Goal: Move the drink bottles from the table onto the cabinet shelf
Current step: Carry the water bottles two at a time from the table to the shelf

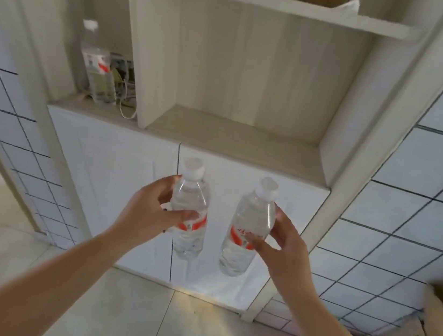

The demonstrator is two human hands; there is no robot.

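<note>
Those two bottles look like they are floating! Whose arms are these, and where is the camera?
The camera sits on a person's head and looks forward and down, so you see that person's own arms reaching out. There is no machine here.

The left hand holds one clear water bottle with its fingers curled round it. The right hand holds a second water bottle the same way. Both bottles have white caps and red labels, and both are up in the air in front of white cabinet doors.

Above the doors is an open wooden shelf. To its left, a third bottle already stands beside some cables.
</note>
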